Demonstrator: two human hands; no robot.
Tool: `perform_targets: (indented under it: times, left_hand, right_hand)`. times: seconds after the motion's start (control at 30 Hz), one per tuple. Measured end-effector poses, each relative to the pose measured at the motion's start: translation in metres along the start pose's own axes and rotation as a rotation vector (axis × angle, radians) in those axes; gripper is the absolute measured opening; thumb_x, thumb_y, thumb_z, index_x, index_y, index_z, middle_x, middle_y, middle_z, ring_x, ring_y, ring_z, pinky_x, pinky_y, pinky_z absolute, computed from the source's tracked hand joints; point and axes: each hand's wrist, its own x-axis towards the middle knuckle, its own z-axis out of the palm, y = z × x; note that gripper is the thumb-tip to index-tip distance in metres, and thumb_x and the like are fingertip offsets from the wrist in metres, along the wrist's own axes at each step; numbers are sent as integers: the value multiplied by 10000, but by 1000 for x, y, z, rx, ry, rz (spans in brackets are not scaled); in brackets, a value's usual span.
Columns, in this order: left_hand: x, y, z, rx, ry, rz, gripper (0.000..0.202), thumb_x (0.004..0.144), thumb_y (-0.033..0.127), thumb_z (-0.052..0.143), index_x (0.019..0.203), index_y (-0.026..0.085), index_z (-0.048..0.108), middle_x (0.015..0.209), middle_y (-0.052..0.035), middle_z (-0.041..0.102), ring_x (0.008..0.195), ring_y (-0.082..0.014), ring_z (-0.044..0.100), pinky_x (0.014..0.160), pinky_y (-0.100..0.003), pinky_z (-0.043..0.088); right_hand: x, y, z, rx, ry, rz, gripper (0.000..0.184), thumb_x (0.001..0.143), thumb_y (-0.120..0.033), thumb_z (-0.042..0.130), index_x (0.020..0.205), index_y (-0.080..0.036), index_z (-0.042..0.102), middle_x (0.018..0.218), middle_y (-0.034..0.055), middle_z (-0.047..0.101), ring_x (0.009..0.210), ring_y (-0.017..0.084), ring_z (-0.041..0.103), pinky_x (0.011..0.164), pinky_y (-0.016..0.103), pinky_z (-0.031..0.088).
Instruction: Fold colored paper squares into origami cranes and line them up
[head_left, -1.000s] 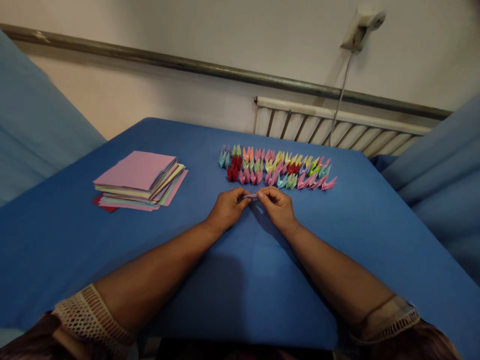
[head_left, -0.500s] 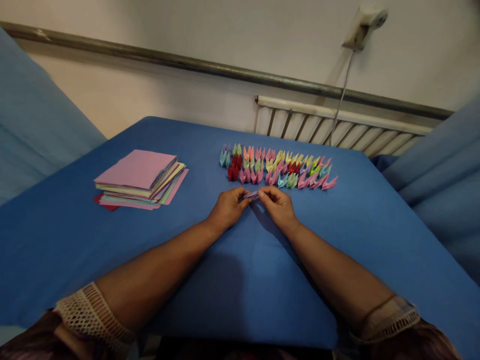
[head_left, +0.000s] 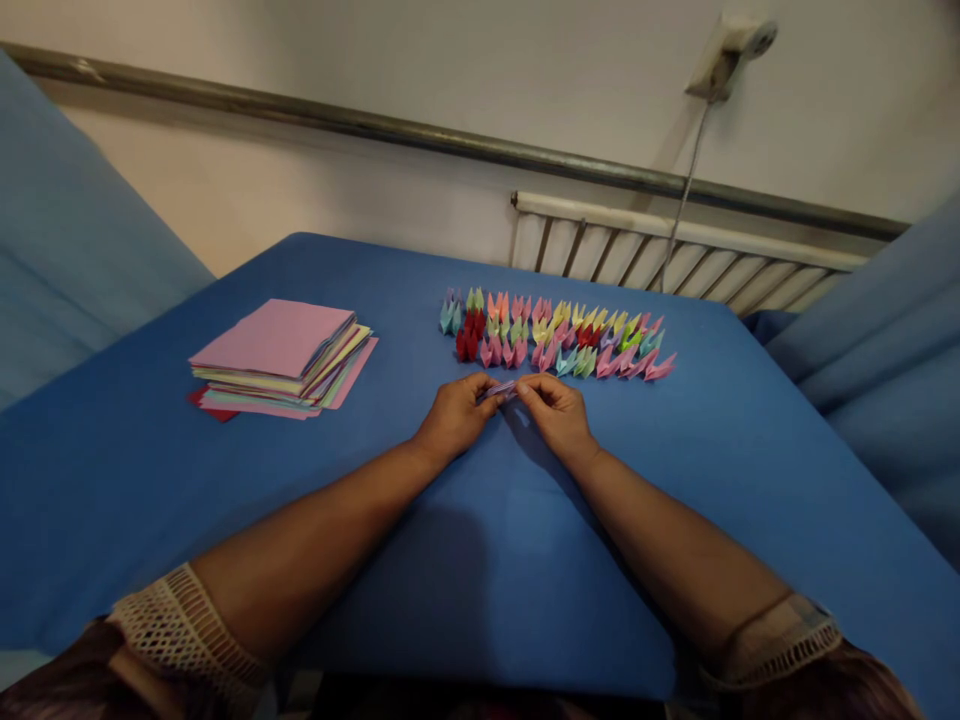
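Note:
Between my two hands is a small, narrow piece of folded lilac paper (head_left: 502,390), partly covered by my fingers. My left hand (head_left: 459,412) pinches its left end between thumb and fingers. At the other end, my right hand (head_left: 556,408) grips it with the thumb and fingertips. Both hands are just above the blue cloth, close to the front row of folded paper cranes (head_left: 555,335). These cranes are pink, red, yellow, green, blue and other colours, set in rows.
To the left lies a thick stack of coloured paper squares (head_left: 277,340), pink on top, with a red sheet (head_left: 217,408) poking out below. Blue cloth covers the table (head_left: 360,560). Behind stand a radiator (head_left: 600,240) and a wall pipe (head_left: 420,142); blue curtains (head_left: 75,230) hang at both sides.

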Motion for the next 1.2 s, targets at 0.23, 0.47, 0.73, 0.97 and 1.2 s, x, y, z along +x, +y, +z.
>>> perform_targets:
  times: [0.23, 0.47, 0.73, 0.97, 1.2]
  left_hand:
    - [0, -1, 0, -14, -8, 2, 143, 818, 336, 616, 846, 200, 650, 756, 12, 663, 692, -141, 595, 622, -240, 443]
    - [0, 2, -1, 8, -15, -1, 169, 839, 349, 594, 850, 187, 637, 733, 22, 652, 681, -137, 596, 628, -242, 445]
    - [-3, 11, -4, 92, -21, 51, 135, 866, 298, 565, 876, 191, 646, 774, 17, 668, 718, -143, 612, 663, -251, 441]
    - [-6, 19, -8, 227, -65, 113, 113, 881, 231, 543, 902, 187, 645, 786, -1, 670, 730, -155, 617, 679, -260, 430]
    - [-5, 19, -9, 223, -71, 108, 107, 879, 221, 545, 877, 179, 643, 770, -4, 666, 720, -157, 615, 664, -256, 424]
  right_hand:
    - [0, 6, 1, 26, -10, 8, 157, 832, -351, 627, 801, -209, 684, 778, 11, 654, 713, 145, 603, 712, 293, 490]
    - [0, 6, 1, 42, -17, -3, 179, 829, -366, 633, 798, -199, 689, 814, 25, 664, 748, 152, 612, 734, 296, 493]
    - [2, 7, 1, 128, -24, 125, 223, 806, -424, 644, 789, -208, 699, 768, 12, 679, 738, 154, 607, 764, 318, 491]
    - [4, 4, -2, 83, -46, 126, 253, 799, -434, 639, 723, -200, 699, 708, 9, 655, 690, 154, 580, 703, 301, 464]
    - [4, 2, -4, 41, -100, 151, 290, 810, -448, 619, 703, -190, 699, 626, -6, 597, 607, 138, 520, 617, 281, 413]
